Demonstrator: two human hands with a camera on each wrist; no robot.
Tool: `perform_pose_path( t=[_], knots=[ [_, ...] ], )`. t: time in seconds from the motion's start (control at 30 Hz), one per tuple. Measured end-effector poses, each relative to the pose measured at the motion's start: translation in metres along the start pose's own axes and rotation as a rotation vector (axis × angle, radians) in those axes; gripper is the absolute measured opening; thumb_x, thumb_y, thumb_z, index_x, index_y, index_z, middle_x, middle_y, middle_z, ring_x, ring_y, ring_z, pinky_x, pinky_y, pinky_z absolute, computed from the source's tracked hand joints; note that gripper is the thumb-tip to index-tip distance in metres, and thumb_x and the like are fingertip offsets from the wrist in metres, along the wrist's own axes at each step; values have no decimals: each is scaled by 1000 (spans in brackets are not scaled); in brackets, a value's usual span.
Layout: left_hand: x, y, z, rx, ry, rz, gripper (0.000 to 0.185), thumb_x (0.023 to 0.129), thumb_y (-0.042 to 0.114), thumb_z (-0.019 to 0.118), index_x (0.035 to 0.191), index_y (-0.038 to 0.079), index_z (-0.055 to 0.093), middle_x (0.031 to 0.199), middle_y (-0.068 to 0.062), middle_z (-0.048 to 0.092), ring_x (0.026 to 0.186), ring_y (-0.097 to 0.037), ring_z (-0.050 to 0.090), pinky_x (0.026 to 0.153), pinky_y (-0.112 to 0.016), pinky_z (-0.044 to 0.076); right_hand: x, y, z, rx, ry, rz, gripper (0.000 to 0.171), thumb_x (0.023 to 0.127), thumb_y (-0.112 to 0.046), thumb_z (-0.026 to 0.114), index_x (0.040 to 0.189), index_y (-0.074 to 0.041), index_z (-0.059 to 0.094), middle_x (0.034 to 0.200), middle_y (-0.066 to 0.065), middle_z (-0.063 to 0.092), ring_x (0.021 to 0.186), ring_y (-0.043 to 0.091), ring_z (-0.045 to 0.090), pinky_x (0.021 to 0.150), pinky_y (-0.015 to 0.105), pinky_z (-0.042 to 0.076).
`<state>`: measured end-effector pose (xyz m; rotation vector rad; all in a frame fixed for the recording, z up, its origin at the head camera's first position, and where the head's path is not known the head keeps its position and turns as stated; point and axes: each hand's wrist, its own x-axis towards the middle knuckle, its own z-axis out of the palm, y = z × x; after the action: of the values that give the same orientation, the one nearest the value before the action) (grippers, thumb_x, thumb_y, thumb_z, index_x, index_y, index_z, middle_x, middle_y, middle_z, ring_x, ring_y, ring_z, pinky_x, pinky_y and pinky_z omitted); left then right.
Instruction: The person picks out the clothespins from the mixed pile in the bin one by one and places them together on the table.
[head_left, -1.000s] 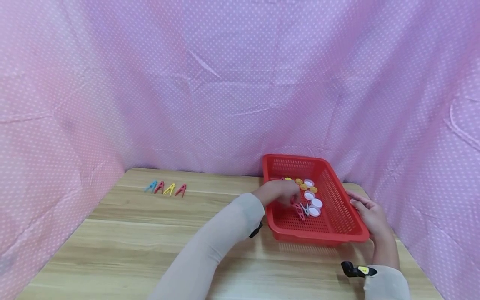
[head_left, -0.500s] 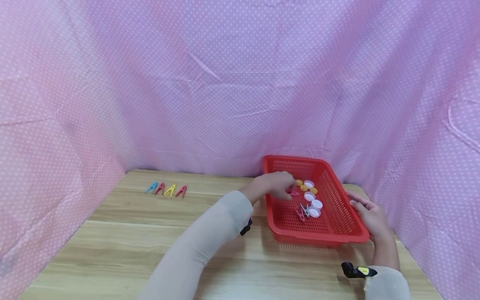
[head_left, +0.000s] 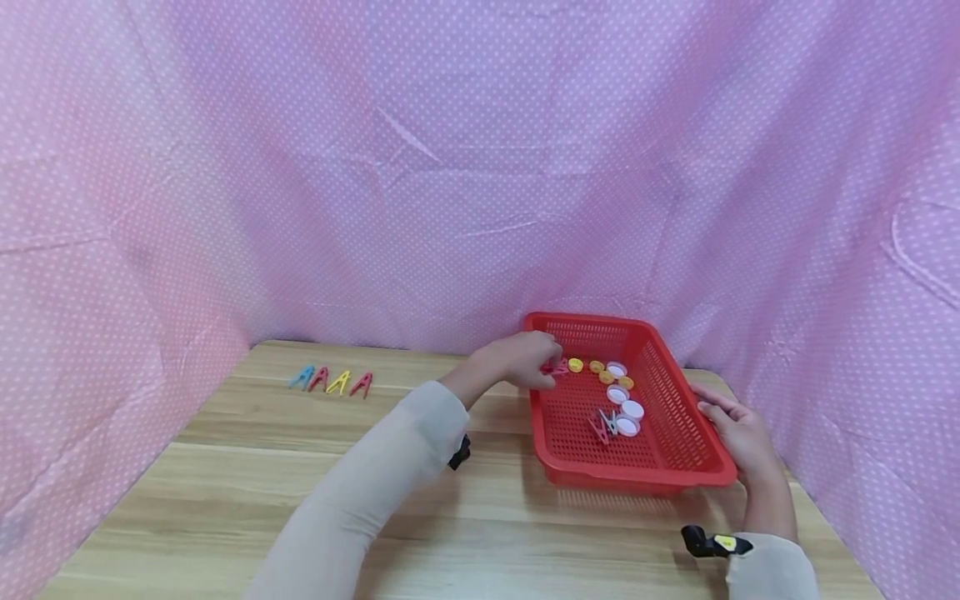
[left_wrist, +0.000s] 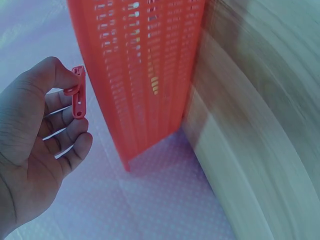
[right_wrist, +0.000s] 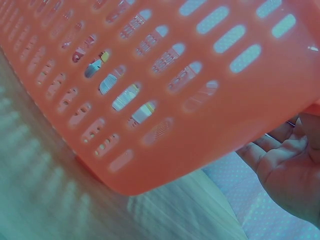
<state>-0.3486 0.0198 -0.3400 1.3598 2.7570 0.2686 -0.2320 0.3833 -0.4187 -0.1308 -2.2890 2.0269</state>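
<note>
In your right wrist view the red perforated plastic basket (right_wrist: pixel 165 95) fills the picture and runs off its top and sides, so you see what lies inside only as blurred specks through the slots, and your right hand (right_wrist: pixel 290 165) is cut by the right edge. In your left wrist view the wooden desk (left_wrist: pixel 260 125) is smeared. From the head camera, the small pink plastic clothespin (head_left: pixel 556 367) is too tiny for you to see how your left hand (head_left: pixel 517 361) takes its grip.

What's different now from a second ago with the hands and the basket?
The left hand has lifted out of the red basket and drawn back to its left rim, pinching a red clothespin. The right hand stays resting against the basket's right side. The clothespins and caps left in the basket and the four clothespins on the table have not moved.
</note>
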Motion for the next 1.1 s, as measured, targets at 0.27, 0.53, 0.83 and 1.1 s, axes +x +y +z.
perform_pose_path(
  t=[0.27,0.53,0.83,1.1],
  knots=[
    [-25,-21,-5,32,45,23,16,88,22,71,97,10,67,94,0,58,83,-13,53,73,-26,46,1,1,-1,17,3,22,44,104,-31,62,147,-24,59,99,-18,72,86,7,72,72,28,61],
    [-51,-40,-6,-18,80,10,14,86,18,71,94,7,67,88,-2,61,80,-15,54,71,-29,48,3,2,-3,60,2,34,45,103,-31,63,147,-24,58,101,-18,72,88,7,72,73,27,61],
    [-86,-69,0,-60,145,-33,13,82,14,68,91,6,63,82,-2,57,75,-13,48,67,-30,42,3,3,-2,44,-3,29,49,103,-32,63,150,-20,54,101,-18,72,88,7,72,73,27,61],
    [-126,-89,9,-77,149,-164,19,84,18,69,101,8,66,88,0,58,75,-14,50,65,-29,42,3,3,-3,39,-3,36,51,104,-31,61,152,-18,51,101,-19,72,88,6,72,73,27,61]
  ],
)
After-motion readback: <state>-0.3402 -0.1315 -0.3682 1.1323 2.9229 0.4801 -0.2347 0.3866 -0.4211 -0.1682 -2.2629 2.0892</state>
